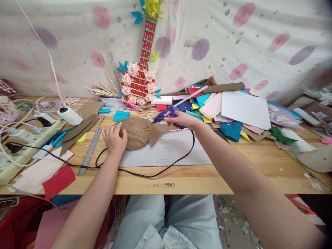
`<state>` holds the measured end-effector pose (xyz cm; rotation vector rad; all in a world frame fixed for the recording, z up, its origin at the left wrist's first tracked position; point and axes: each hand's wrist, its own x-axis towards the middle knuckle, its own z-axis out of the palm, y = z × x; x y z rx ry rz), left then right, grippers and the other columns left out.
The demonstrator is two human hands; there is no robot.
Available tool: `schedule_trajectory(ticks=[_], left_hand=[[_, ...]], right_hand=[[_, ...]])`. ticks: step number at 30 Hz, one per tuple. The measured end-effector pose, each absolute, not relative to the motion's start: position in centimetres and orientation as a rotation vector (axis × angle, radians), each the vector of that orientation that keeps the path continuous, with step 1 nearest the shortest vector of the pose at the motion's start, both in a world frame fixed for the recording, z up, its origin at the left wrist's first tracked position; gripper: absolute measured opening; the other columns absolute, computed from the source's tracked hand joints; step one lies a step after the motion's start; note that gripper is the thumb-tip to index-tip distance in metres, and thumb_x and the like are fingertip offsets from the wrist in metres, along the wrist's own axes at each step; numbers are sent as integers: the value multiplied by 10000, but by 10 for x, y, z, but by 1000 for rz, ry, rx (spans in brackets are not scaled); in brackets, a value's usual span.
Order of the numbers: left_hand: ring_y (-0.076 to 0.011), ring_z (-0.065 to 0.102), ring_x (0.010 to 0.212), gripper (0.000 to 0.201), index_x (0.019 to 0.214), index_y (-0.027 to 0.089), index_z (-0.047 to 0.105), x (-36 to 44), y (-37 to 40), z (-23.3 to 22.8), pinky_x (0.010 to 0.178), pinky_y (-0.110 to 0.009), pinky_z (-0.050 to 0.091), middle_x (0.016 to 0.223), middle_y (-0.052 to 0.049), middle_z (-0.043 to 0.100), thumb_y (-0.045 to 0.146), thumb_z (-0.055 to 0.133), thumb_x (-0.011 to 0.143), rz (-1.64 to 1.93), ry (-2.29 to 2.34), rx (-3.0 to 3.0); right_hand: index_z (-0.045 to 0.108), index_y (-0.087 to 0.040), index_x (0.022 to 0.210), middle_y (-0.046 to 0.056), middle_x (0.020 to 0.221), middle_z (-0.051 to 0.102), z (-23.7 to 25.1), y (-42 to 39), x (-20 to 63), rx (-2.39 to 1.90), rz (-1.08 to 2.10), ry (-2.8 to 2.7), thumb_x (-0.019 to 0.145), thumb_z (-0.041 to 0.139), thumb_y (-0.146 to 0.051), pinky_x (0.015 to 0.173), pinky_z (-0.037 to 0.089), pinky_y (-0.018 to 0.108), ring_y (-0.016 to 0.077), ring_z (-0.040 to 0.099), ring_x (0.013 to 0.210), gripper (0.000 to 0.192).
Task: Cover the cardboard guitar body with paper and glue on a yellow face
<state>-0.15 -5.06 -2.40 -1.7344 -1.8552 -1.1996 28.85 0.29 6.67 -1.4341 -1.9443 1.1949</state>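
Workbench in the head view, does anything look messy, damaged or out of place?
Yes. Coloured paper and felt scraps lie heaped untidily behind the right hand, a red sheet overhangs the wooden table's front edge, and that edge shows a scuffed patch. Bits litter the floor.

Wooden table (259, 162) bears a grey cutting mat (171, 152), steel ruler (90, 150) (left of it), thread spool (69, 115)
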Motion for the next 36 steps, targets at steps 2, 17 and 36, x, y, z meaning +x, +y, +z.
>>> schedule_trajectory(ticks=[2, 17, 36], left_hand=[[-241, 543, 1031, 333, 1080, 191, 625, -3, -50, -26, 1092, -468, 159, 1021, -80, 648, 272, 472, 795, -1187, -1847, -1755], [-225, 552, 1008, 308, 1008, 168, 626, -15, -46, -33, 1052, -422, 264, 1006, -94, 645, 184, 409, 790, -1302, -1884, -1728], [-213, 544, 995, 287, 967, 161, 636, -14, -43, -33, 1021, -399, 301, 992, -94, 640, 149, 410, 790, -1347, -1850, -1778]], right_hand=[[576, -155, 789, 27, 684, 625, 77, 10, 274, -1515, 1124, -2066, 735, 613, -528, 413, 356, 187, 52, 454, 455, 379], [624, -145, 684, 25, 568, 541, 114, 24, 229, -1701, 585, -2668, 725, 540, -631, 578, 403, 266, 127, 515, 547, 495], [669, -136, 770, 45, 651, 612, 126, 21, 199, -1737, 289, -2857, 730, 593, -539, 602, 408, 279, 166, 582, 630, 413]])
